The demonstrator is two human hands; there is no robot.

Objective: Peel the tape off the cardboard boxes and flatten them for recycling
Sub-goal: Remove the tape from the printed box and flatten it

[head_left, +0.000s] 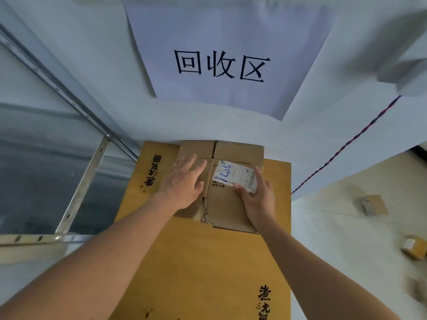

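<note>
A: How many boxes?

B: Two flattened ones in the middle of the frame. A small box (227, 185) lies on a big sheet (208, 262) of yellow-brown cardboard with black characters. At the right edge sit a small carton (375, 204) and a tape roll (414, 248).

A: How does the small box look?

B: Brown, creased, with frayed edges. It carries one white label (233, 175) with "5021" in blue pen and a barcode.

A: And the hands?

B: The left hand (184, 181) lies flat on the box's left half, fingers spread, gripping nothing. The right hand (257, 200) rests on its right half, fingers straight, tips touching the label.

A: Anything else?

B: One white sign (221, 65) with three black characters, upper centre.
</note>
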